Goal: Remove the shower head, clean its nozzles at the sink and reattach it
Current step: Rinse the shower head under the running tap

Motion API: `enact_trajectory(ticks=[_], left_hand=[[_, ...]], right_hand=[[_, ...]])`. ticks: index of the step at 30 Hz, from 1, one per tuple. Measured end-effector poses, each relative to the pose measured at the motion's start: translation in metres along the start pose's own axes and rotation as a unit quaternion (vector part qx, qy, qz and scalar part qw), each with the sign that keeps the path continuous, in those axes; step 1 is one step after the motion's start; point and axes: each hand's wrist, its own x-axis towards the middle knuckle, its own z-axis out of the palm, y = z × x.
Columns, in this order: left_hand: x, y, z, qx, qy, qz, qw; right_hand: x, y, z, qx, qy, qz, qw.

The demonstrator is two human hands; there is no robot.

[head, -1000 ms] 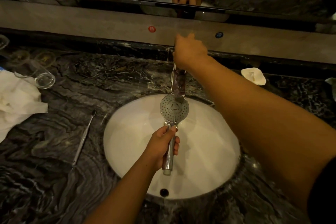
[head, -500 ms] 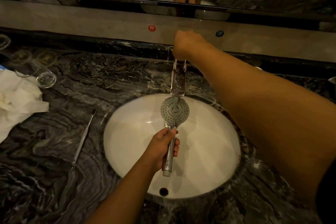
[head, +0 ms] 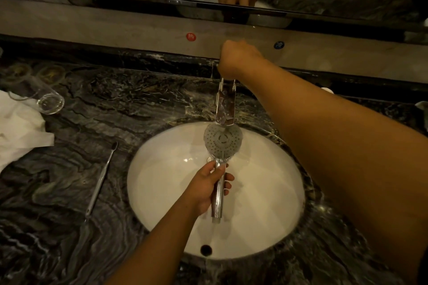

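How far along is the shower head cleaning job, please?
Done: the shower head is off its hose, held by the handle in the left hand over the sink. In hand: its nozzle face sits under the tap, whose top the right hand grips; whether water runs is unclear. Left: finishing the nozzles, perhaps with the thin tool lying on the counter, then reattaching.

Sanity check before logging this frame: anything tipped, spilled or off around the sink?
Nothing clearly wrong. The glass left of the sink looks tipped on its side beside crumpled white tissue, though wide-angle distortion may cause that. Left hand grips the shower head under the faucet; right hand closes over the faucet's top.
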Motion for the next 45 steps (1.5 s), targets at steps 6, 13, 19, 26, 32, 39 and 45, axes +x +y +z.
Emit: enact_trajectory(ticks=[6,13,19,26,32,39,45], left_hand=[[0.018,0.008,-0.007,0.000,-0.001,0.006,1.000],[0.031,0.009,-0.015,0.020,0.006,0.027,0.999],[0.042,0.016,-0.014,0.040,-0.005,0.032,0.999],[0.045,0.018,-0.014,0.045,-0.027,0.022,0.998],[0.037,0.010,-0.014,0.031,-0.034,0.013,0.999],[0.012,-0.002,-0.011,-0.022,-0.025,-0.011,0.999],[-0.007,-0.012,-0.013,-0.018,-0.016,-0.022,0.999]], right_hand=[[0.005,0.001,0.003,0.002,0.007,-0.006,1.000],[0.008,0.002,0.005,0.013,0.012,-0.003,1.000],[0.010,0.003,0.006,0.009,0.016,-0.003,1.000],[0.012,0.003,0.009,0.007,0.018,-0.003,1.000],[0.012,0.004,0.008,0.010,0.016,-0.006,1.000],[0.008,0.004,0.008,0.019,0.021,-0.001,1.000],[0.002,0.002,0.006,0.018,0.021,0.007,1.000]])
